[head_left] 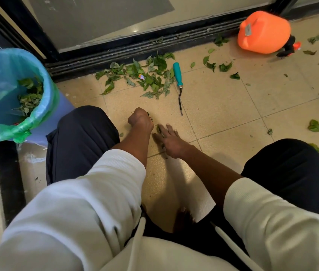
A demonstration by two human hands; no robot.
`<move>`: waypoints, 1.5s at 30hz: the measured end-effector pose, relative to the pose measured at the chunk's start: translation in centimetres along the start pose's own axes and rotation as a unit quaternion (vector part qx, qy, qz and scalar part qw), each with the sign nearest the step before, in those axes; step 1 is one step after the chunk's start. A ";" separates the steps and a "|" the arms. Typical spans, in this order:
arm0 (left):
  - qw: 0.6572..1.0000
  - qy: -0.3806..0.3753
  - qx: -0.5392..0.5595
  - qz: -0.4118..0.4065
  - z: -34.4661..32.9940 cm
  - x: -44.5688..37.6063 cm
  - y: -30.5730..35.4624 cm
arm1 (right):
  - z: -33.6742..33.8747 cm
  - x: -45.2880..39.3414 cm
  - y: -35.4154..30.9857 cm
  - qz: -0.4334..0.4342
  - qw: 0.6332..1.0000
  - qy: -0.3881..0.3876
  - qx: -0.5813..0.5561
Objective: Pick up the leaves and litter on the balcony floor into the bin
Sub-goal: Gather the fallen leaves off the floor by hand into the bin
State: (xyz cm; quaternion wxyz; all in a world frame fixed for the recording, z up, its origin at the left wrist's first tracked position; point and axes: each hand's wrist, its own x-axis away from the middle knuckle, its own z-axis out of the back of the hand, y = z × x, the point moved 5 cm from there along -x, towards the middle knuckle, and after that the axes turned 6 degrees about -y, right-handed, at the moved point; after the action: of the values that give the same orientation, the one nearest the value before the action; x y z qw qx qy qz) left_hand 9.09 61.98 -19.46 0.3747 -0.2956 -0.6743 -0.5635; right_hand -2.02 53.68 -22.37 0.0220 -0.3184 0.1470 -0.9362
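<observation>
My left hand (140, 119) is curled into a fist round a few green leaves, just above the beige floor tiles between my knees. My right hand (169, 139) lies beside it with fingers spread flat, pressing a leaf (157, 129) against the floor. A pile of green leaves (145, 75) with a small coloured wrapper (141, 76) lies further off by the door track. The bin (8, 94), lined with a blue-green bag and holding leaves, stands at the left beside my left knee.
A teal-handled hook tool (178, 79) lies right of the leaf pile. An orange jug (263, 32) lies on its side at the far right, next to a black and orange tool (289, 48). Scattered leaves (315, 126) dot the tiles at right. The sliding-door track (135, 49) runs along the back.
</observation>
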 end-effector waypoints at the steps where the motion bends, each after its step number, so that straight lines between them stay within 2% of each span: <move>1: 1.000 0.009 0.016 0.013 0.0 -0.4 -0.3 | 0.0 0.2 -0.1 0.003 1.000 0.008 0.021; 4: 0.994 0.047 0.092 0.028 -0.1 -0.7 -0.9 | -0.4 0.6 0.2 -0.004 0.997 0.059 0.041; 7: 0.997 0.017 0.064 0.032 -0.8 -1.1 -1.1 | -0.4 1.1 0.1 0.030 0.992 0.108 0.059; 12: 0.996 -0.017 0.041 0.082 -1.1 -1.7 -1.8 | 0.7 1.5 0.1 0.065 0.978 0.168 0.106; 14: 0.994 -0.034 0.053 0.094 -1.0 -1.8 -2.0 | 1.1 1.3 0.4 0.036 0.983 0.172 0.048; 16: 0.990 -0.055 0.080 0.097 -1.2 -1.6 -2.0 | 2.2 1.3 1.9 -0.057 0.964 0.229 -0.120; 17: 0.988 -0.064 0.096 0.098 -1.3 -1.6 -2.0 | 2.8 1.2 3.3 -0.123 0.929 0.260 -0.234; 18: 0.987 -0.068 0.111 0.098 -1.3 -1.6 -1.9 | 3.4 1.2 5.0 -0.188 0.868 0.285 -0.360; 19: 0.985 -0.069 0.121 0.100 -1.3 -1.7 -1.9 | 3.9 1.3 6.5 -0.237 0.782 0.298 -0.494; 20: 0.985 -0.067 0.125 0.103 -1.4 -1.9 -1.9 | 4.4 1.3 7.5 -0.256 0.676 0.293 -0.626; 22: 0.983 -0.071 0.129 0.107 -1.8 -2.1 -2.2 | 5.4 0.7 7.5 -0.192 0.460 0.254 -0.829; 23: 0.983 -0.077 0.133 0.103 -2.1 -2.1 -2.3 | 6.1 0.4 7.1 -0.157 0.395 0.233 -0.875; 24: 0.982 -0.085 0.139 0.097 -2.5 -1.9 -2.4 | 6.7 0.3 6.2 -0.136 0.370 0.207 -0.895; 25: 0.980 -0.097 0.147 0.093 -2.9 -1.6 -2.5 | 7.0 0.1 5.2 -0.123 0.372 0.186 -0.901; 27: 0.973 -0.130 0.169 0.092 -3.9 -0.9 -2.6 | 6.9 -0.1 4.0 -0.123 0.400 0.178 -0.890; 28: 0.969 -0.142 0.177 0.093 -4.3 -0.8 -2.7 | 6.6 -0.3 3.6 -0.132 0.419 0.184 -0.880; 29: 0.966 -0.154 0.186 0.093 -4.6 -0.8 -2.8 | 6.4 -0.4 3.4 -0.146 0.456 0.199 -0.855; 30: 0.967 -0.156 0.182 0.089 -4.7 -0.9 -2.8 | 6.4 -0.3 3.5 -0.172 0.521 0.228 -0.804; 32: 0.970 -0.154 0.166 0.084 -5.0 -0.8 -2.6 | 7.2 0.0 3.5 -0.192 0.696 0.297 -0.625; 33: 0.972 -0.159 0.153 0.083 -5.2 -0.8 -2.6 | 7.8 0.1 2.9 -0.180 0.767 0.316 -0.528; 34: 0.974 -0.167 0.129 0.083 -5.3 -0.7 -2.7 | 8.1 0.2 2.1 -0.168 0.816 0.316 -0.453; 35: 0.975 -0.178 0.108 0.082 -5.4 -0.4 -2.8 | 8.2 0.3 1.4 -0.166 0.844 0.309 -0.406; 38: 0.974 -0.211 0.049 0.070 -5.3 -0.1 -3.4 | 8.0 -0.1 1.0 -0.171 0.869 0.268 -0.380; 41: 0.973 -0.214 0.062 0.057 -4.9 -0.8 -3.3 | 8.5 -0.8 0.9 -0.130 0.889 0.201 -0.390; 45: 0.974 -0.187 0.125 0.035 -4.7 -1.7 -2.7 | 9.5 -0.8 1.2 -0.104 0.859 0.152 -0.478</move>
State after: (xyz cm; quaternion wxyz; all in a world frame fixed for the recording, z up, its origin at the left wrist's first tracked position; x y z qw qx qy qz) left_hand 8.61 56.94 -21.90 0.2950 -0.3704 -0.7868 -0.3960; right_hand 4.24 50.16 -16.06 -0.2528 -0.1575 0.5439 -0.7845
